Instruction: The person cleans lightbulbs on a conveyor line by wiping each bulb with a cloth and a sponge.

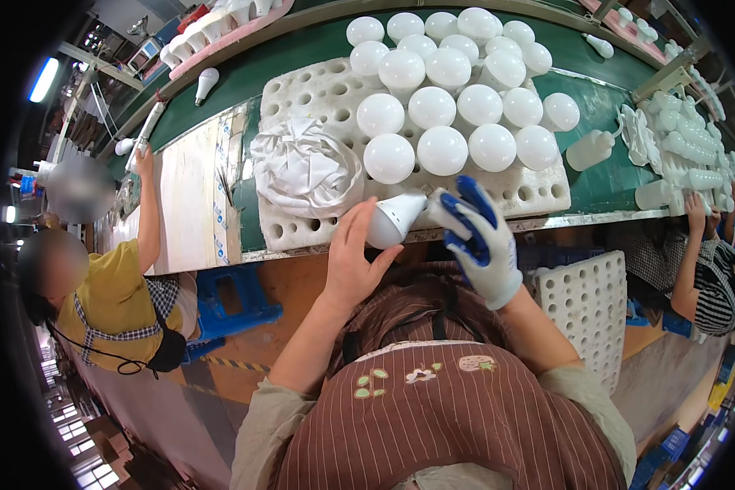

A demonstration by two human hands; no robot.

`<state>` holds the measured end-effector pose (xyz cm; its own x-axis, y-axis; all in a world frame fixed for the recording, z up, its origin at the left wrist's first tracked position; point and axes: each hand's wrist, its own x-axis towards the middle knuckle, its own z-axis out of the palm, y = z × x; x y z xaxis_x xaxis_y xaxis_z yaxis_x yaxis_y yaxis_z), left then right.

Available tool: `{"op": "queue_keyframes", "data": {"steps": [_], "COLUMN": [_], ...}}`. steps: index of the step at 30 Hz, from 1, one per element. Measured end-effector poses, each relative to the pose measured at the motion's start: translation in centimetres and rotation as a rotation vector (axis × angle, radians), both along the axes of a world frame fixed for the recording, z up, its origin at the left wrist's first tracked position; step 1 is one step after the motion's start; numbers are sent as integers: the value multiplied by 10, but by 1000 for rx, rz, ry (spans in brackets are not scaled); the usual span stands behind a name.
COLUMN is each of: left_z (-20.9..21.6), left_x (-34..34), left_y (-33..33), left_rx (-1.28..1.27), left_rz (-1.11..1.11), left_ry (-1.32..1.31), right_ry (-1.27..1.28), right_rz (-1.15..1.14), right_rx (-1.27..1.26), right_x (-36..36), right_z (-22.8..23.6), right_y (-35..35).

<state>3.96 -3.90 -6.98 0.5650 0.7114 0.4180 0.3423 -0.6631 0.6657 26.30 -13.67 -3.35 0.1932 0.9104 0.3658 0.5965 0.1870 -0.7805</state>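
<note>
My bare left hand [354, 255] curls around the rounded end of a white light bulb [394, 220], which lies tilted with its cap end up and to the right. On my right hand [483, 245] is a white glove with a blue coated palm. Its fingers close in at the bulb's cap end, where the glove partly hides the cap. Just beyond, several white light bulbs [442, 150] stand globe up in a white foam block [302, 96] with round holes. A crumpled white cloth [309, 167] rests on the block's left part.
A white squeeze bottle [590, 150] and white gloves [641, 139] lie right of the block on the green bench [588, 94]. Another holed foam board [581, 314] leans below the edge. Co-workers sit left and right. A blue stool [230, 298] stands at left.
</note>
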Motion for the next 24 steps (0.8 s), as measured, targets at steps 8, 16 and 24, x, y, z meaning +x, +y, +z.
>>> {"op": "queue_keyframes", "data": {"steps": [8,16,24], "left_z": [2,3,-2], "left_x": [2,4,5], "left_y": [-6,-6,-10], "left_rx": [-35,21,4], "left_rz": [25,33,59], "left_ry": [48,51,56], "right_ry": [-420,-503,-492], "right_rz": [56,68,147], "right_rx": [15,-28,5], "right_x": [-6,-13,-22], "right_z": [-26,-14,-10], "right_y": [31,19,14]}}
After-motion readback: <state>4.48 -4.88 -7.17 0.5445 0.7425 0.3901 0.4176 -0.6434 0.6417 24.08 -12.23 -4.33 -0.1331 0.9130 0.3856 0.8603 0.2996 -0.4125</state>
